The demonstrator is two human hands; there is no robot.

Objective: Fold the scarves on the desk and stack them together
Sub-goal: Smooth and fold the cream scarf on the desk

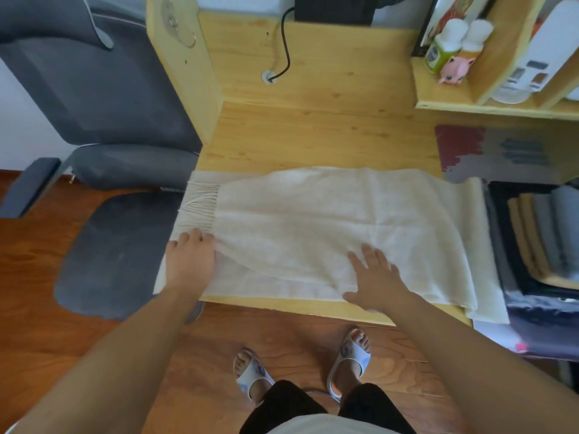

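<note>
A cream scarf (313, 220) with a fringe at its left end lies spread across the front of the wooden desk (313, 133). Its left end hangs past the desk's left edge and its right end drapes over the right side. My left hand (189, 256) lies on the scarf's left end just below the fringe, fingers bent down onto the cloth. My right hand (374, 274) rests flat on the scarf near the front edge, fingers spread. A pile of folded scarves (539, 233) in grey, tan and dark tones sits at the desk's right end.
A grey chair (103, 120) stands left of the desk. A black cable (283, 48) runs into a hole at the desk's back. Bottles and a pink toy (456, 68) stand on a shelf at the back right. A red and grey mat (488, 148) lies behind the pile.
</note>
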